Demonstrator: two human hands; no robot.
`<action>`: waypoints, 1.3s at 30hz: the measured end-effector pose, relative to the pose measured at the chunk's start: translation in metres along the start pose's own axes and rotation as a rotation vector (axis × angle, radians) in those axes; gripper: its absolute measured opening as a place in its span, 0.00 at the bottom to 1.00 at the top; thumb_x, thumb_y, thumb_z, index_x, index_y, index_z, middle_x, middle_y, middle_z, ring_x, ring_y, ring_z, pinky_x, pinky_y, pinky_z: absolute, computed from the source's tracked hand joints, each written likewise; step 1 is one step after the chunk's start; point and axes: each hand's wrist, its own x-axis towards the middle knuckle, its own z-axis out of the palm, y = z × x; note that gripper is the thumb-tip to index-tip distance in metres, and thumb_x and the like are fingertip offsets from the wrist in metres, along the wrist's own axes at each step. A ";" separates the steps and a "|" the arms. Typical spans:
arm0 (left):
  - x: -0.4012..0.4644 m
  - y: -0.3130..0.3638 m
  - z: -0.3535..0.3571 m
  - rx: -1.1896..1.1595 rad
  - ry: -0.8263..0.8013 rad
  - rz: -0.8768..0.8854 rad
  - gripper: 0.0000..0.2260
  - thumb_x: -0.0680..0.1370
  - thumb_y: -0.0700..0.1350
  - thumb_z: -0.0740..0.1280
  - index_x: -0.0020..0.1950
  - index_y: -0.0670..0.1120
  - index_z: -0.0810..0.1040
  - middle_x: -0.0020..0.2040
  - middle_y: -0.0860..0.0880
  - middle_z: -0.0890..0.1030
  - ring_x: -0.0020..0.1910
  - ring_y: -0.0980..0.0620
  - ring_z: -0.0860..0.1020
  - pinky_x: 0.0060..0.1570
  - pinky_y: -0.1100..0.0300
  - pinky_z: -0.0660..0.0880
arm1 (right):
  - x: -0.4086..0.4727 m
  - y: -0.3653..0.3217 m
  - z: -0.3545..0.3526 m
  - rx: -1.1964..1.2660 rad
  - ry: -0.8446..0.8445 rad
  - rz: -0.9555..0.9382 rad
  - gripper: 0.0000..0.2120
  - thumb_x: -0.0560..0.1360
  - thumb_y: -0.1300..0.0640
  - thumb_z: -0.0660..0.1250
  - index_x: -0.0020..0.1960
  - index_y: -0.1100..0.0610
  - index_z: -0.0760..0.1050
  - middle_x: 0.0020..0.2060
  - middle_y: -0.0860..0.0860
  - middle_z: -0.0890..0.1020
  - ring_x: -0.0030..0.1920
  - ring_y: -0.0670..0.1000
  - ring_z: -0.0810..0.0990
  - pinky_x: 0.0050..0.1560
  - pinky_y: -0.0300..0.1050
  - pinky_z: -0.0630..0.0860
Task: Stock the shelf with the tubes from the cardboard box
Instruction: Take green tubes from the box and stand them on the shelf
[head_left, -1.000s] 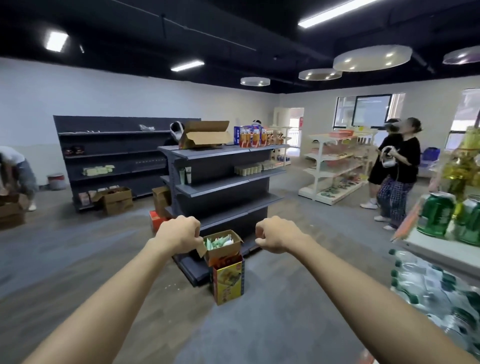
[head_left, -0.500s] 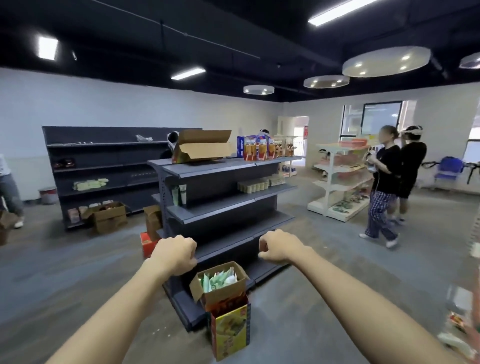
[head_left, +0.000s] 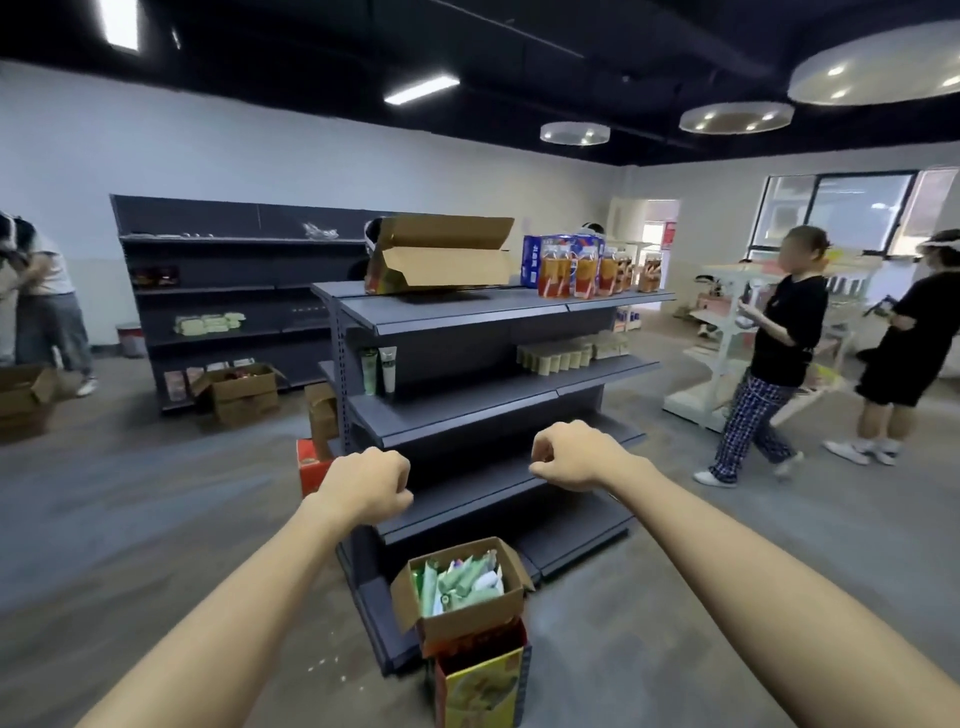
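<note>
Both bare forearms reach forward toward a dark grey metal gondola shelf (head_left: 483, 312), its flat steel decks edged with a raised lip and hung on a perforated upright. The left hand (head_left: 366, 486) is curled into a loose fist with nothing in it; the right hand (head_left: 574, 457) is likewise clenched and empty, knuckles up. Both hover in front of the lower decks, touching nothing.

On the floor at the near end of the shelf stands a small corrugated cardboard box (head_left: 467, 618), flaps folded outward, packed with soft squeeze tubes (head_left: 457, 579) in pale green and white, lying jumbled and tilted. This box rests on top of a taller glossy printed carton (head_left: 480, 686) in yellow and red.

Two tubes (head_left: 378, 370) stand upright, caps down, at the far left end of the second deck. Further right on that deck sits a row of small beige packs (head_left: 556, 357). The top deck carries a large open brown carton (head_left: 441, 257) with its lid flap raised, and to its right a cluster of clear bottles of orange drink (head_left: 582, 273).

The floor is matte grey concrete. At the right, a person in a black top and checked trousers (head_left: 774, 353) stands near a white rack (head_left: 727, 332).
</note>
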 end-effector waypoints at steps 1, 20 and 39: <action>0.023 -0.007 0.006 -0.001 0.003 0.011 0.04 0.74 0.52 0.64 0.42 0.53 0.74 0.44 0.52 0.79 0.43 0.48 0.79 0.38 0.58 0.71 | 0.021 0.005 0.004 0.004 -0.001 0.006 0.11 0.73 0.45 0.64 0.52 0.48 0.79 0.52 0.50 0.82 0.53 0.54 0.80 0.53 0.49 0.78; 0.380 -0.084 0.146 -0.119 -0.181 0.056 0.05 0.75 0.52 0.63 0.45 0.52 0.75 0.46 0.52 0.81 0.45 0.48 0.79 0.41 0.56 0.73 | 0.369 0.095 0.097 0.109 -0.185 0.109 0.10 0.73 0.43 0.64 0.49 0.46 0.78 0.50 0.48 0.82 0.52 0.53 0.80 0.54 0.50 0.78; 0.455 -0.051 0.372 -0.489 -0.589 -0.491 0.02 0.74 0.49 0.67 0.45 0.53 0.77 0.45 0.52 0.84 0.50 0.47 0.81 0.51 0.54 0.78 | 0.531 0.190 0.309 -0.077 -0.604 -0.208 0.13 0.78 0.50 0.60 0.59 0.53 0.74 0.54 0.56 0.80 0.52 0.61 0.79 0.51 0.52 0.77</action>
